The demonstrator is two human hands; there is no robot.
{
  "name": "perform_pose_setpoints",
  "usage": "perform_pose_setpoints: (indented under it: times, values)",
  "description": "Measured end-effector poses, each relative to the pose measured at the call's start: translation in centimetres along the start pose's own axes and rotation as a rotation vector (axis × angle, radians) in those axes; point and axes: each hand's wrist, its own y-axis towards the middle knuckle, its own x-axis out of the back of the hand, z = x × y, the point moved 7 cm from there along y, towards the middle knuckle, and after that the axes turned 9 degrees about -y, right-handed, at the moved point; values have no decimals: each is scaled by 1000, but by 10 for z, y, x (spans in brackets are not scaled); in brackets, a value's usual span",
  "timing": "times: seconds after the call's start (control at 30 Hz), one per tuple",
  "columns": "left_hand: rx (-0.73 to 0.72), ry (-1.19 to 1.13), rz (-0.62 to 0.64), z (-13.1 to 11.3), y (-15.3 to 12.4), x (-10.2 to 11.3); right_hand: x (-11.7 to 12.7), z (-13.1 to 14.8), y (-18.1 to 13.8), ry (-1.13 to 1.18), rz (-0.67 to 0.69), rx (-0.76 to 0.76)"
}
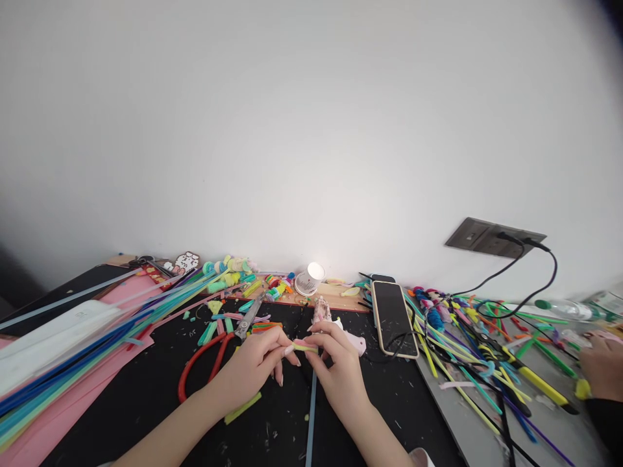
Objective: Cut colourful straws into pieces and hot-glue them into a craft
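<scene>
Between my two hands is a short yellow-and-pink pipe cleaner piece [305, 347]. My left hand [265, 357] pinches its left end with thumb and forefinger. On its right end, the fingertips of my right hand [338, 357] are closed. Red-handled scissors [202, 363] lie left of my left hand, blades pointing away. Below that hand lies a yellow-green strip [243, 410]. A pale blue stick [311, 415] runs toward me between my wrists. Just behind my right hand sits a pale pink object [355, 342], partly covered.
A phone [395, 318] lies to the right, and a paper cup [310, 279] stands by the wall. Long pipe cleaners [121, 334] spread over the left side. More pipe cleaners and yellow-black pliers [530, 379] lie at right, near another person's hand [603, 364]. Cables hang from a wall socket [494, 237].
</scene>
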Motion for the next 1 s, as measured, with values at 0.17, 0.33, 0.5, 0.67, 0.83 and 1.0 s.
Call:
perform_pose_setpoints:
  times: [0.17,0.33,0.5,0.67,0.83,1.0]
  values:
    - [-18,44,3,0,0,0,-3,-2,-2,-2,11,-15]
    - [-40,133,5,-4,0,1,-3,-4,-2,-12,10,-1]
    - [-89,336,-20,-13,-2,6,-1,-2,-1,-28,18,23]
    - [-212,433,-41,-15,-3,11,-3,-2,-1,-23,26,40]
    - [-274,465,19,-16,-3,7,-4,0,-2,-26,41,65]
    - [-258,442,-18,-15,-4,9,-4,2,0,-32,49,75]
